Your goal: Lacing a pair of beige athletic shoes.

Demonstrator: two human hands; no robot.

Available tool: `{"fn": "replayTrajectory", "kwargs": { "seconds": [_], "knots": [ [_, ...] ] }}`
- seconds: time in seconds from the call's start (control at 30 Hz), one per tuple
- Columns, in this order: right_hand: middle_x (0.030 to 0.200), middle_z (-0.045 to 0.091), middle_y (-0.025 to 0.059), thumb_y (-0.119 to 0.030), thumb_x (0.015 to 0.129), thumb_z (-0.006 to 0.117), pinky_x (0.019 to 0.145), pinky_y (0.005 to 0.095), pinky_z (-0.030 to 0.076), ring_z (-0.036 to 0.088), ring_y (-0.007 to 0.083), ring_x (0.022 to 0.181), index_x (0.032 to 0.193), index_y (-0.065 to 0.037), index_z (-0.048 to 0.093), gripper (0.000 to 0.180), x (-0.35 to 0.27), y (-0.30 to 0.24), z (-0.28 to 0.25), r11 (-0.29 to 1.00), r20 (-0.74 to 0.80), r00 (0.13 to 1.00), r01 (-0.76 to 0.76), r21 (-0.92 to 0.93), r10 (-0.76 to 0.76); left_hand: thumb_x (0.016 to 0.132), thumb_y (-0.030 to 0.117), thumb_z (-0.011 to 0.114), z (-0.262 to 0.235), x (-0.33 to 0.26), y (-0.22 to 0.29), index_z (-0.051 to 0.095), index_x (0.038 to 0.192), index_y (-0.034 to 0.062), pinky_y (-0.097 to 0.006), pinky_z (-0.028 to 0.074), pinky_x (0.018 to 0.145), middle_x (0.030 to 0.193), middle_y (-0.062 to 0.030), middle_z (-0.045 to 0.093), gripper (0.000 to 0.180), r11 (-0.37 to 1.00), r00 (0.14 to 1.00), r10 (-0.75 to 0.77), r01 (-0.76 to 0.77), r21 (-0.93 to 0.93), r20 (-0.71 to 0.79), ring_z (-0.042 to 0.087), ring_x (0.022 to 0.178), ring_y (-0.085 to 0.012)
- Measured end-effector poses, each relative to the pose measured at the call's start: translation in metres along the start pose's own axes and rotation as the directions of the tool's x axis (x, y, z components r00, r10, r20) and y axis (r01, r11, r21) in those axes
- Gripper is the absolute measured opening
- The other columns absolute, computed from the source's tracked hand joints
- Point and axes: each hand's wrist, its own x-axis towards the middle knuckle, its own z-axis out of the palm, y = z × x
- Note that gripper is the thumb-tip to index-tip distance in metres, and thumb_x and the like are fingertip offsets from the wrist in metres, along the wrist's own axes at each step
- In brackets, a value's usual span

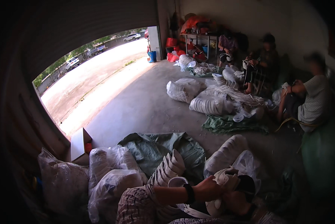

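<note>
— What lies around me on the floor?

— A green tarp (pixel 156 149) spreads out in front of me, with clear plastic sacks (pixel 107 175) bunched to my left and a small cardboard box (pixel 79 143) just beyond them.

— And farther off?

— More bulging white sacks (pixel 197 95) sit on the concrete floor (pixel 145 108), beside a second green sheet (pixel 230 125). Three people (pixel 309 97) sit along the wall to my right. At the back I see a metal table (pixel 199 39) with red things heaped on and under it, and a blue bucket (pixel 152 56) by the open doorway. Outside, cars (pixel 132 36) stand along a sunlit road.
</note>
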Motion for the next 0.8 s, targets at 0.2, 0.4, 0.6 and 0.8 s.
{"fn": "replayTrajectory", "kwargs": {
  "seconds": [0.2, 0.4, 0.6, 0.8],
  "knots": [
    [0.085, 0.061, 0.0187, -0.018, 0.083, 0.055, 0.066, 0.0416, 0.049, 0.062, 0.0341, 0.08, 0.091, -0.004, 0.056, 0.016, 0.029, -0.003, -0.019, 0.82, -0.182, 0.983, 0.095, 0.565, 0.012, 0.084, 0.023, 0.052, 0.015, -0.01, -0.008, 0.055, 0.086, 0.0154, -0.041, 0.04, 0.08, 0.072, -0.0011, 0.059, 0.008, 0.999, 0.978, 0.042, -0.048, -0.025, -0.206, 0.062, 0.077, -0.0206],
    [0.062, 0.048, -0.0009, -0.009, 0.088, 0.05, 0.05, 0.0213, 0.036, 0.044, 0.0042, 0.054, 0.085, -0.002, 0.052, 0.008, 0.025, 0.036, -0.096, 0.661, -0.239, 0.821, -0.206, 0.722, 0.518, 0.081, 0.02, 0.058, 0.014, -0.005, 0.004, 0.046, 0.123, 0.0172, -0.038, 0.045, 0.077, 0.093, -0.0076, 0.058, 0.043, 0.938, 0.968, -0.251, 0.248, -0.241, 0.018, 0.058, 0.092, -0.0261],
    [0.065, 0.049, -0.0012, -0.006, 0.089, 0.049, 0.051, 0.0219, 0.037, 0.044, 0.0039, 0.055, 0.086, -0.002, 0.051, 0.006, 0.029, 0.023, -0.102, 0.631, -0.147, 0.918, -0.13, 0.765, 0.368, 0.077, 0.013, 0.054, -0.006, 0.044, 0.021, 0.054, 0.094, 0.0057, -0.032, 0.044, 0.079, 0.089, -0.0066, 0.053, 0.018, 0.886, 0.882, -0.282, 0.088, -0.455, -0.377, 0.054, 0.086, -0.0214],
    [0.074, 0.058, 0.0025, -0.02, 0.095, 0.041, 0.05, 0.0185, 0.036, 0.044, 0.0045, 0.053, 0.094, -0.003, 0.057, 0.023, 0.031, 0.043, -0.097, 0.139, -0.001, 0.902, -0.065, 0.988, 0.431, 0.095, 0.017, 0.044, -0.007, 0.036, 0.026, 0.06, 0.099, -0.0009, -0.024, 0.046, 0.075, 0.089, -0.0044, 0.063, 0.024, 0.195, 0.782, -0.6, -0.063, -0.979, -0.17, 0.058, 0.082, -0.0105]
  ]
}}
